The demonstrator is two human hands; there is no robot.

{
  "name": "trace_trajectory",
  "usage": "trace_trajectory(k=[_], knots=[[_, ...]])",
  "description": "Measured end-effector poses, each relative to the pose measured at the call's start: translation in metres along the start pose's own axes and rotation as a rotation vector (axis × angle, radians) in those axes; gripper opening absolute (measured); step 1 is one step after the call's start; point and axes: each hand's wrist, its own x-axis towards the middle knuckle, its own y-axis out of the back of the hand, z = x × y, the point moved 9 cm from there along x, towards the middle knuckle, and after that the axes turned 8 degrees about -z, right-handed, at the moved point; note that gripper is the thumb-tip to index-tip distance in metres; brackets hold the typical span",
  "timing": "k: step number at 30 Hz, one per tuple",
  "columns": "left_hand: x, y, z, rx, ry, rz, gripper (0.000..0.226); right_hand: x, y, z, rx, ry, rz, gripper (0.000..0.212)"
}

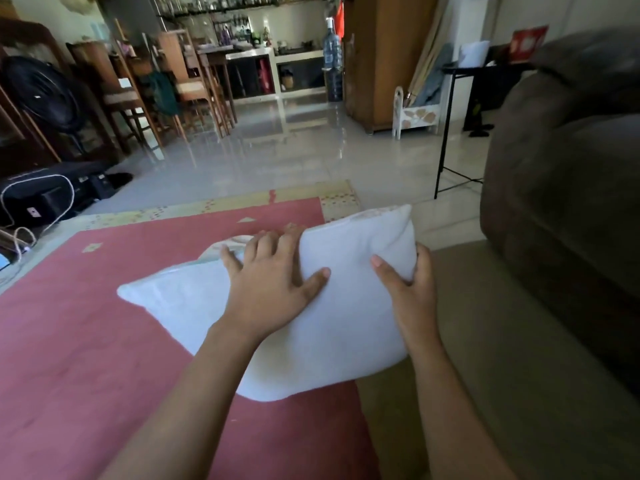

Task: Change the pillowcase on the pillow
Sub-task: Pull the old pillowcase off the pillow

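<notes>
A: Head view puts a white pillow (311,306) low in the middle, lying partly on a pink rug (86,341) and partly over the beige surface (485,341) to its right.

B: And the hands?

A: The left hand (273,282) lies flat on top of the pillow, fingers spread wide, palm pressing down; its grip is wide and holds nothing. The right hand (412,282) clasps the pillow's right edge, thumb on the near face and fingers wrapped behind, pinching the fabric into a crease.

B: Any sign of a case?

A: A patterned bit of cloth (235,242) shows just beyond the left fingers, at the pillow's far edge. Whether it is a pillowcase, I cannot tell.

B: What surrounds it?

A: A dark sofa (571,185) stands at the right, a black bag (45,199) at the left, and glossy floor tiles (277,150) run back to wooden chairs (138,88).
</notes>
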Motion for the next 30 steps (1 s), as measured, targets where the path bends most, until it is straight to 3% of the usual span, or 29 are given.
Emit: trace_trajectory(k=[4, 8, 14, 17, 23, 27, 30], knots=[[0.009, -0.006, 0.010, 0.025, -0.047, 0.067, 0.078, -0.003, 0.012, -0.010, 0.034, 0.033, -0.035, 0.054], [-0.001, -0.010, -0.002, -0.060, -0.140, 0.173, 0.068, -0.003, 0.003, -0.032, 0.099, 0.099, -0.107, 0.026], [-0.012, -0.006, -0.049, -0.253, -0.085, 0.185, 0.061, -0.008, -0.016, -0.029, 0.130, 0.112, -0.163, 0.032], [-0.013, -0.002, -0.058, -0.274, -0.005, 0.170, 0.062, -0.008, -0.027, -0.031, 0.164, 0.137, -0.159, 0.024], [-0.011, 0.016, 0.016, -0.233, -0.173, 0.134, 0.066, -0.017, -0.040, -0.028, 0.262, 0.156, -0.129, 0.015], [-0.002, 0.013, 0.036, -0.208, -0.175, 0.243, 0.047, -0.020, -0.036, -0.027, 0.183, 0.182, -0.109, 0.012], [0.002, 0.001, 0.028, -0.195, -0.176, 0.254, 0.042, -0.014, -0.025, -0.007, 0.055, 0.095, -0.113, 0.033]])
